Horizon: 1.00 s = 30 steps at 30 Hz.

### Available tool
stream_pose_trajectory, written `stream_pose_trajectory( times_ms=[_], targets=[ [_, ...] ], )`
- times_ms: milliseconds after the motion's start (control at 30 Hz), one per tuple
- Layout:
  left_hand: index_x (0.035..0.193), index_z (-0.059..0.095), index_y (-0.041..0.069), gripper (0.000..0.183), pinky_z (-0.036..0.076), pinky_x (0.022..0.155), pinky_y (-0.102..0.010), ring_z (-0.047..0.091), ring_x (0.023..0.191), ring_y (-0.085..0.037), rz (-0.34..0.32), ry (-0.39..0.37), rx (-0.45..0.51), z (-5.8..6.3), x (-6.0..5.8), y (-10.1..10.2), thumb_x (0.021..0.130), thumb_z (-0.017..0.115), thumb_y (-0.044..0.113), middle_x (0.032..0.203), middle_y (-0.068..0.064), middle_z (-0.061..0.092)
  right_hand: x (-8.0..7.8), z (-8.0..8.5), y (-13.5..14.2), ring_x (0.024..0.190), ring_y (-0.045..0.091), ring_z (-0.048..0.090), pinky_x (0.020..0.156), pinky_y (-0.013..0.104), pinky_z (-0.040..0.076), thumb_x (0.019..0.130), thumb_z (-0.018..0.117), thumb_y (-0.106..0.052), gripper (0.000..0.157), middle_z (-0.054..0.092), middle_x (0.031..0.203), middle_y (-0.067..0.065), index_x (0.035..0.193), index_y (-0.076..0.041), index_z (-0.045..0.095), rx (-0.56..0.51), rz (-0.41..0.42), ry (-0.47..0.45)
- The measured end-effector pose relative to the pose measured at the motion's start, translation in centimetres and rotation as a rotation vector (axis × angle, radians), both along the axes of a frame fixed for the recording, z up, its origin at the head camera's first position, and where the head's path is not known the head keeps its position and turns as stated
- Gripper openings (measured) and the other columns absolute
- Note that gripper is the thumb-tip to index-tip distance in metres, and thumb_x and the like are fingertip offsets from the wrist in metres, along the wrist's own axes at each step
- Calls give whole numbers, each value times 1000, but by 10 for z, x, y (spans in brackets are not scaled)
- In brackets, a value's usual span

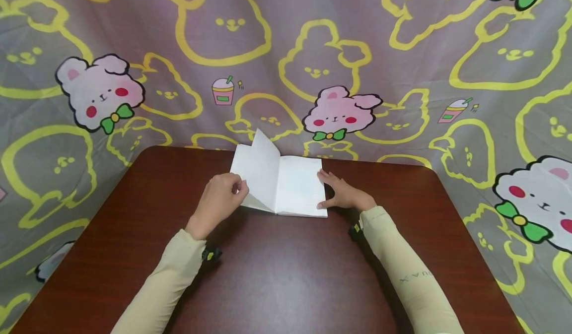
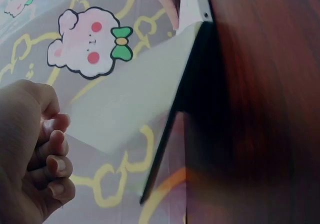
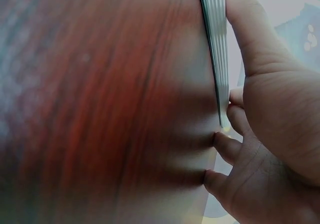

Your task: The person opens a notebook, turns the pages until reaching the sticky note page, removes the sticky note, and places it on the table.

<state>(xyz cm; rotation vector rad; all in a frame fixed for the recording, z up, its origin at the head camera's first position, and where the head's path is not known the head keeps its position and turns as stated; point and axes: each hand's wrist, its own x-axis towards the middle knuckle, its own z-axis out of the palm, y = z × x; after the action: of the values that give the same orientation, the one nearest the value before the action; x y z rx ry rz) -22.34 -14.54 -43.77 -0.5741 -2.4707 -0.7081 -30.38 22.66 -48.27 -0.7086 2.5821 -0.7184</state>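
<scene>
The book point(image 1: 301, 185) lies open on the table point(image 1: 277, 274) near its far edge, and one page-turn looks partly done: a raised page point(image 1: 264, 170) stands up from the spine, leaning over the left half, not yet flat. The left hand point(image 1: 219, 200) has its fingers curled in and appears to pinch that page's near outer corner. The right hand point(image 1: 343, 191), spread wide and gripping nothing, rests at the book's right edge. Several leaves are stacked on that side, so more turning seems possible; their number cannot be told.
</scene>
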Motion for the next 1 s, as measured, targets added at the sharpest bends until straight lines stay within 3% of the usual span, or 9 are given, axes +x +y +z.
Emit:
stream_pose_trajectory(
  times_ms=[267,467,767,1000],
  targets=[
    [61,60,9,28,36,49,-27,42,53,-13,23,-50,-20,-12,7,-16,87,66,5,56,1,50,0,0,1,156,43,-2,121,68,2,85,82,-41,113,4,171,17,163,-4,10,-6,5,-15],
    [63,62,8,27,37,51,-28,42,54,-14,49,-166,-27,-17,10,-23,89,67,8,55,1,48,1,-1,0,157,40,-2,122,66,3,84,82,-42,113,4,171,15,164,-6,10,-6,-4,-19],
    [55,52,13,38,33,49,-27,35,52,-12,83,-296,-79,-24,11,-30,90,67,10,52,5,34,1,-2,2,157,38,-2,123,65,1,84,83,-39,113,5,172,14,164,-6,10,-11,6,-20],
    [51,45,14,43,30,47,-27,30,51,-11,108,-406,-80,-33,5,-33,88,65,7,52,6,29,-1,-1,2,157,41,-2,121,67,1,84,83,-40,113,5,171,16,163,-5,10,-17,9,-3]
  ],
)
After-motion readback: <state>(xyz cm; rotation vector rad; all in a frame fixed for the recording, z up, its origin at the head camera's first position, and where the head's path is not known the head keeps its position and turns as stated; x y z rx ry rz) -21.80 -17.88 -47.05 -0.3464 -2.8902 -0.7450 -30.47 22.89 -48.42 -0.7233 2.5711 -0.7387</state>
